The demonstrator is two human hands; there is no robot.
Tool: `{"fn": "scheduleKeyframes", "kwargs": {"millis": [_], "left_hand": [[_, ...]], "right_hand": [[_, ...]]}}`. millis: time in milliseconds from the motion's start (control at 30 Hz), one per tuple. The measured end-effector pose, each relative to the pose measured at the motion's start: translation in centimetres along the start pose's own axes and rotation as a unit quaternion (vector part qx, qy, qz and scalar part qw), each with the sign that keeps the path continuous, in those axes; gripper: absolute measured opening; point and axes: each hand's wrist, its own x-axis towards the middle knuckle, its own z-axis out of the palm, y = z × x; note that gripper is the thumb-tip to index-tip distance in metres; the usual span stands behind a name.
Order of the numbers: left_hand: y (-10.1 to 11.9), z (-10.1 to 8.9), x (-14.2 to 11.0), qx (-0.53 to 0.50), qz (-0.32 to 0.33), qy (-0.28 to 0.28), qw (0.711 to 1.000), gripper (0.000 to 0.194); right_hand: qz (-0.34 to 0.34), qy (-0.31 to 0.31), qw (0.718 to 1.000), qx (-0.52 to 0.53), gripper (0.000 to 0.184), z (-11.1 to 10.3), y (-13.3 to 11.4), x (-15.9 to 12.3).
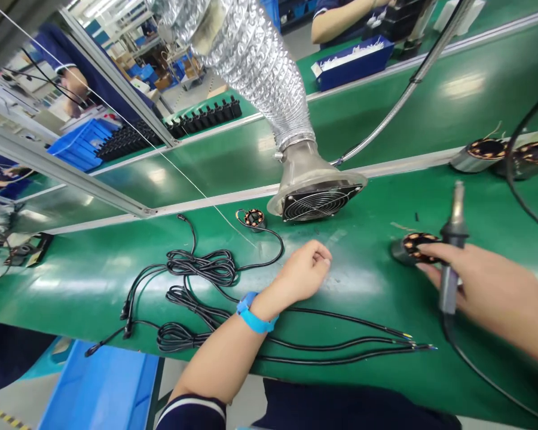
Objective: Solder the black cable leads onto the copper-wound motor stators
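My right hand (488, 286) grips a grey-handled soldering iron (449, 286), its metal tip pointing up. The thumb and index finger of the same hand pinch the rim of a round motor stator (406, 249) with copper coils, which sits tilted on the bench. Over the middle of the bench, my left hand (305, 272) is closed with curled fingers, and nothing shows in them. Beneath my left forearm run several black cables (341, 346) with stripped, coloured wire ends. Another stator (254, 220), wired to a black cable, lies farther back.
A fume extractor hood (316, 185) on a silver duct hangs over the back of the bench. Coiled cables (201, 267) lie at left, and more stators (475, 156) stand back right. A thin pale wire (183, 175) slants down from above. Co-workers' arms (343, 22) show beyond the partition.
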Motion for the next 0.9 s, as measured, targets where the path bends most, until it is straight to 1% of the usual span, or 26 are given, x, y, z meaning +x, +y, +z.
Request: {"fn": "scheduleKeyframes", "kwargs": {"millis": [33,100,167,200,233,333,367,400,433,500,567,633,700,767,833,900], "left_hand": [[-0.1,-0.3,0.3,-0.025,-0.011,0.016,0.999,0.004],[-0.1,-1.0,0.7,-0.064,-0.029,0.041,0.997,0.004],[-0.1,-1.7,0.9,-0.072,-0.035,0.036,0.996,0.007],[-0.1,-2.0,0.9,-0.065,-0.036,0.017,0.997,0.010],[-0.2,-2.2,0.9,-0.051,-0.035,-0.015,0.998,0.013],[-0.5,-2.5,0.6,0.010,-0.031,-0.146,0.989,0.016],[-0.6,-2.6,0.5,0.027,-0.033,-0.177,0.983,0.015],[-0.6,-2.6,0.5,0.037,-0.036,-0.196,0.979,0.014],[-0.6,-2.6,0.5,0.037,-0.041,-0.202,0.978,0.012],[-0.4,-2.5,0.5,-0.001,-0.044,-0.186,0.982,0.011],[-0.1,-2.1,0.7,-0.076,-0.037,-0.165,0.983,0.011],[0.2,-1.4,0.7,-0.162,-0.033,-0.152,0.974,0.012],[0.4,-0.6,0.7,-0.215,-0.039,-0.143,0.965,0.013],[0.7,0.0,0.5,-0.209,-0.041,-0.118,0.970,0.014],[0.8,0.1,0.2,-0.160,-0.029,-0.092,0.982,0.018],[0.8,-0.1,-0.1,-0.118,-0.013,-0.097,0.988,0.026]], "right_hand": [[-0.024,-0.009,1.000,0.016,0.053,0.4,-0.7,-0.4],[-0.052,-0.025,0.998,0.041,0.049,1.4,-1.8,-1.2],[-0.060,-0.027,0.996,0.057,0.046,2.4,-2.6,-2.0],[-0.062,-0.023,0.996,0.066,0.046,2.8,-2.9,-2.4],[-0.065,-0.020,0.995,0.077,0.046,3.2,-3.1,-2.7],[-0.076,-0.011,0.991,0.113,0.047,3.8,-4.1,-3.3],[-0.081,-0.009,0.989,0.124,0.047,3.8,-4.5,-3.1],[-0.085,-0.008,0.987,0.135,0.047,3.7,-5.0,-2.9],[-0.091,-0.004,0.985,0.147,0.047,3.5,-5.5,-2.4],[-0.108,0.009,0.979,0.170,0.045,3.1,-6.6,-1.4],[-0.132,0.032,0.974,0.183,0.042,2.6,-7.5,-0.3],[-0.159,0.054,0.970,0.178,0.039,2.3,-8.1,0.3],[-0.174,0.067,0.969,0.165,0.039,2.2,-8.4,0.5],[-0.160,0.066,0.973,0.154,0.041,2.1,-8.3,0.4],[-0.131,0.065,0.978,0.151,0.045,2.1,-8.0,0.3],[-0.110,0.065,0.980,0.154,0.046,2.1,-7.8,0.2]]}}
